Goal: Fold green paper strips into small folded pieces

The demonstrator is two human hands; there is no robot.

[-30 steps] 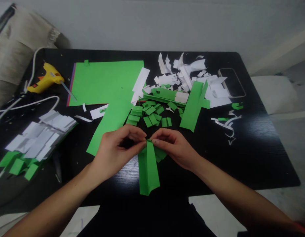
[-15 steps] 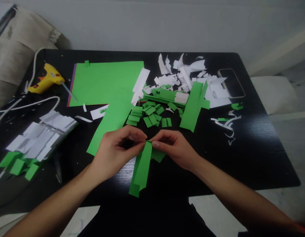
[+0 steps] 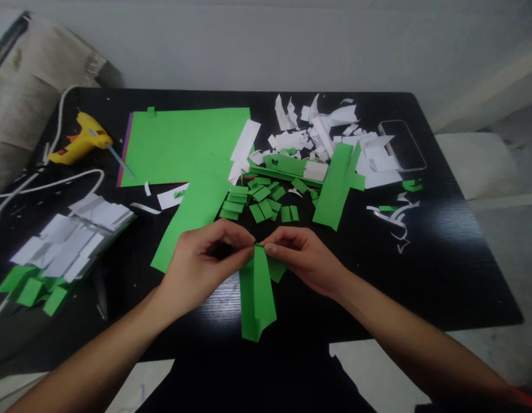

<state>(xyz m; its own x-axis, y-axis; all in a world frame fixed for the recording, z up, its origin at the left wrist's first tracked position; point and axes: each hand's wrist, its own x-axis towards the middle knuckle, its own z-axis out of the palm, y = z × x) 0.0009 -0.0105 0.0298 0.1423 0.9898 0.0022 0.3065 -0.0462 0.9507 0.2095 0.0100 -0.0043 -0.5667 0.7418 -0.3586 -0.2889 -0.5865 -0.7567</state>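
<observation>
A green paper strip (image 3: pixel 261 292) hangs down from my fingertips, creased along its length. My left hand (image 3: pixel 208 255) pinches its top edge between thumb and forefinger. From the other side, my right hand (image 3: pixel 302 255) pinches the same edge close by, where a narrow fold shows. Another bit of green paper (image 3: pixel 277 268) pokes out beneath my right fingers; whether it joins the strip I cannot tell. Just beyond my hands lie small folded green pieces (image 3: pixel 261 207). A longer green strip (image 3: pixel 335 192) lies to their right.
Large green sheets (image 3: pixel 184 143) lie at the back left beside a yellow glue gun (image 3: pixel 85 137) with a cord. White folded pieces (image 3: pixel 77 232) are stacked at the left. White scraps (image 3: pixel 326 123) and a phone (image 3: pixel 402 144) lie at the back right of the black table (image 3: pixel 429 275).
The hanging end of the green strip has swung to the right and turned slightly. Both hands keep their pinch at almost the same place.
</observation>
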